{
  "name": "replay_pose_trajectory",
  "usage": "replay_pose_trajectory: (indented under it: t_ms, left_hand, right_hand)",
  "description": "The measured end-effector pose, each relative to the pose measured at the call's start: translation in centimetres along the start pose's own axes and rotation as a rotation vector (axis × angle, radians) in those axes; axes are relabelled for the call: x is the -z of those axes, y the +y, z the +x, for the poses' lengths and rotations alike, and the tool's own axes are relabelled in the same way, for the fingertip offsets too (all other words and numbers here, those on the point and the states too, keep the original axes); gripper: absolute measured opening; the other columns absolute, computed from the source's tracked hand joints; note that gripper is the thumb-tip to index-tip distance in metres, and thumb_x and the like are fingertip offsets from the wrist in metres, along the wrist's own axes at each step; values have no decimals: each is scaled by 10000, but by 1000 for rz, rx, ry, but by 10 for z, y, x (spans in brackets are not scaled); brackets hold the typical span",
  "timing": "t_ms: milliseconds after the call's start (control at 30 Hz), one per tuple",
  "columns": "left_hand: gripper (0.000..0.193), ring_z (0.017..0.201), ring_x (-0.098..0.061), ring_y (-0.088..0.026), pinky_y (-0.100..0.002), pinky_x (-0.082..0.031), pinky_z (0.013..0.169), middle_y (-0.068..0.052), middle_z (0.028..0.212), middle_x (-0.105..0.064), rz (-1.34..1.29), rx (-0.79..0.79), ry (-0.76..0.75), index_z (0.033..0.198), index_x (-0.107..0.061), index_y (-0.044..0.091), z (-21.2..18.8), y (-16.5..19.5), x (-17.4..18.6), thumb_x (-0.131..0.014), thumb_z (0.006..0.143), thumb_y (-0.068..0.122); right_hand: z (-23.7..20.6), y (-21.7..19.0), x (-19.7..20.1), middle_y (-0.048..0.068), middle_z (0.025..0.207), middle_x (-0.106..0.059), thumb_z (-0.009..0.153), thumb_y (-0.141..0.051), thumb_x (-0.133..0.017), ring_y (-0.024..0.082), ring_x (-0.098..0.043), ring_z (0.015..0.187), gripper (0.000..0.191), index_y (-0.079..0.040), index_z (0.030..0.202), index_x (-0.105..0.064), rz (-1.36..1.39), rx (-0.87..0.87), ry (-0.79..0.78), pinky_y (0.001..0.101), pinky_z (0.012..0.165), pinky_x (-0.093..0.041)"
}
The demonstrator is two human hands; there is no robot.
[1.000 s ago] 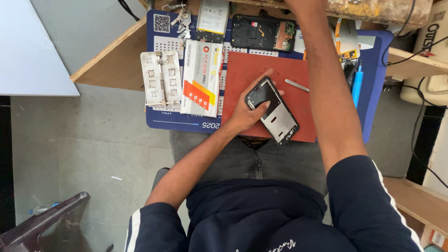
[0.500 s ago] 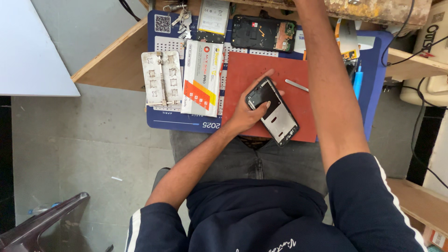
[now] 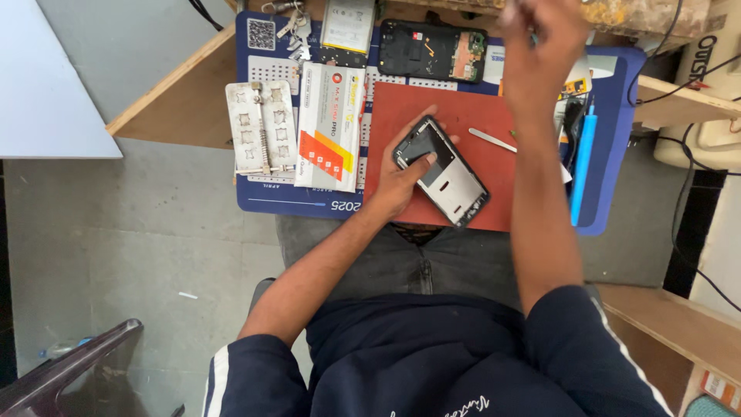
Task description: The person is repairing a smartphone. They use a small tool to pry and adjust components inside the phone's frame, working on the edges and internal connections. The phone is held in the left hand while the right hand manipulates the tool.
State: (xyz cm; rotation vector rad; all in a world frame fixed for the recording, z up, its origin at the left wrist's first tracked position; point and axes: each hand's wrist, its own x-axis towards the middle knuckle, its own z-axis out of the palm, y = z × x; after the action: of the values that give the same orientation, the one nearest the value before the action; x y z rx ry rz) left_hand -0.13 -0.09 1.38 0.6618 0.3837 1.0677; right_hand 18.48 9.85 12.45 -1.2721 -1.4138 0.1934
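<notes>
Red mat (image 3: 471,116) under the left hand (image 3: 401,181), whose grip pins the opened phone (image 3: 441,171) flat, thumb on its frame. Right hand (image 3: 540,46) hovers blurred beyond it near the tabletop's far edge; grip unclear.

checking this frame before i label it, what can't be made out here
- Right hand, head view: motion-blurred near the top edge, so whether it holds anything cannot be told.
- Opened phone: the left hand covers its left side; inner parts too small to identify.
- Items beside the blue tool: hidden behind the right forearm.
- Grey object, bottom left: cut off by the frame edge.
</notes>
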Motion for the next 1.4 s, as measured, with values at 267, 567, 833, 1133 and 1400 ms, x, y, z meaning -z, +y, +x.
replay_pose_trajectory:
  t_ms: [267, 567, 833, 1133, 1400]
  left_hand:
    - [509, 1361, -572, -201, -334, -442, 1186, -161, 1480, -601, 418, -187, 170, 1517, -502, -70, 1, -2, -3, -614, 1021, -35]
    - [504, 1304, -590, -154, -293, -480, 1132, -154, 1462, -610, 408, -175, 227, 1503, -508, -71, 1, -9, -2, -634, 1020, -4]
    - [506, 1312, -579, -148, -284, -473, 1134, -150, 1472, -594, 407, -172, 205, 1507, -493, -65, 0, -6, -2, -625, 1022, -13]
    - [534, 1334, -570, -157, -289, -463, 1147, -161, 1487, -582, 420, -173, 198, 1512, -480, -76, 0, -5, -2, -578, 987, -67]
    - [534, 1425, -517, -178, -305, -412, 1222, -168, 1534, -552, 442, -200, 156, 1534, -468, -58, 2, -10, 3, -526, 1005, -113]
  right_hand:
    - [-92, -36, -1, 83, 1011, -693, 912, 100, -738, 104, -658, 835, 154, 7, 1033, -763, 198, -226, -240, 225, 682, -530]
    - [-113, -22, -8, 85, 961, -647, 860, 104, -750, 113, -615, 754, 169, 12, 1001, -769, 96, -122, -261, 236, 620, -480]
    - [-112, -24, -9, 95, 982, -644, 852, 99, -751, 157, -667, 850, 182, 9, 1009, -769, 81, -83, -279, 269, 693, -538]
    - [-110, -24, -10, 96, 968, -646, 855, 80, -789, 180, -670, 856, 161, 6, 996, -767, 62, -50, -287, 286, 723, -547]
    - [-111, -29, -6, 72, 889, -666, 784, -3, -832, 232, -604, 839, 165, -47, 937, -788, -40, 85, -379, 339, 709, -496]
